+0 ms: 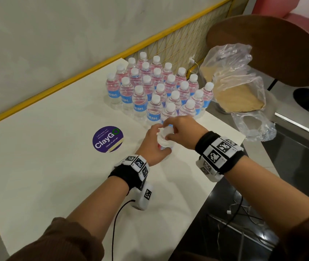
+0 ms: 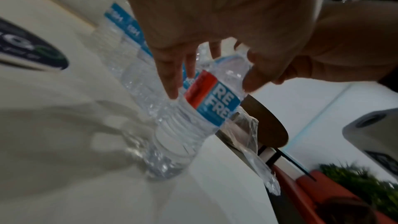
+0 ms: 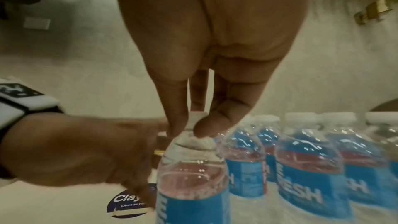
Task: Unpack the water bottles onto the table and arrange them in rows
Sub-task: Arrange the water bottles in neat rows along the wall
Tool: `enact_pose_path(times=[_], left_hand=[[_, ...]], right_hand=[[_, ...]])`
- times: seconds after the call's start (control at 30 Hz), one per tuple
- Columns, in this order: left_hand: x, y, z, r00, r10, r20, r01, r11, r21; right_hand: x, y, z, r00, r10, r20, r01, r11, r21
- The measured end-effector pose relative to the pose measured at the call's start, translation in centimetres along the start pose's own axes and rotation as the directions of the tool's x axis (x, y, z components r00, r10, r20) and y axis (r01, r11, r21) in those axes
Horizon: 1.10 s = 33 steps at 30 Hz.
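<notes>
Bottle [image 3: 191, 173] upright on table [image 1: 42, 157], cap pinched in right hand [image 1: 180, 129] fingertips [image 3: 178, 125]; body gripped by left hand [image 1: 151, 146]; just beside rows [image 1: 157, 87]; plastic wrap [image 1: 232, 78] off table edge.

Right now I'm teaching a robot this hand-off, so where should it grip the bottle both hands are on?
Grip the bottle by its ribbed body below the label, coming from the open table side, as the left hand does. It stands upright, packed rows block the far side, and the right hand covers the cap.
</notes>
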State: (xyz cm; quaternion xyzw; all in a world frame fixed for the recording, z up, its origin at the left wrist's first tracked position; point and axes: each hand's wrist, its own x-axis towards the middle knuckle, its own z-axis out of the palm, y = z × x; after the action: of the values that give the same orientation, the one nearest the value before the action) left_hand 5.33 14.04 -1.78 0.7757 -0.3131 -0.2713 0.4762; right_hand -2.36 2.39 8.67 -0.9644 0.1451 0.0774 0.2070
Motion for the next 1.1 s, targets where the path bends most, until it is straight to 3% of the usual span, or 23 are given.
enact_pose_path(times=[0.13,0.2,0.3,0.43,0.77,1.03,1.1], left_hand=[[0.7,2.5,-1.0,0.962,0.215,-0.168,-0.182,0.964,0.196],[2.2,4.1,-1.6,0.948,0.259,-0.183,-0.201,0.938,0.284],[4.6,5.9,-1.7,0.975,0.195,-0.104,-0.136,0.902,0.41],[6.4,5.7,-1.2,0.993,0.119,-0.015,-0.095,0.86,0.502],[7.0,4.7,-1.8,0.985,0.148,-0.088,-0.087,0.87,0.485],[6.7,4.8,-2.0,0.988,0.14,-0.064,-0.091,0.865,0.493],[6.0,4.8,-2.2,0.976,0.19,-0.107,-0.103,0.834,0.542]], right_hand=[[-1.3,2.0,-0.7,0.997,0.069,-0.025,-0.069,0.998,-0.013],[-1.5,2.7,-1.2,0.996,0.086,-0.003,-0.086,0.995,-0.054],[-1.3,3.3,-1.5,0.993,0.106,0.052,-0.102,0.992,-0.079],[-0.7,4.1,-1.9,0.995,0.093,0.03,-0.089,0.989,-0.115],[1.7,4.6,-3.0,0.999,0.053,0.009,-0.05,0.975,-0.215],[3.2,4.0,-2.6,0.998,0.062,-0.033,-0.066,0.988,-0.137],[3.5,4.2,-2.5,0.996,0.079,-0.041,-0.083,0.992,-0.099]])
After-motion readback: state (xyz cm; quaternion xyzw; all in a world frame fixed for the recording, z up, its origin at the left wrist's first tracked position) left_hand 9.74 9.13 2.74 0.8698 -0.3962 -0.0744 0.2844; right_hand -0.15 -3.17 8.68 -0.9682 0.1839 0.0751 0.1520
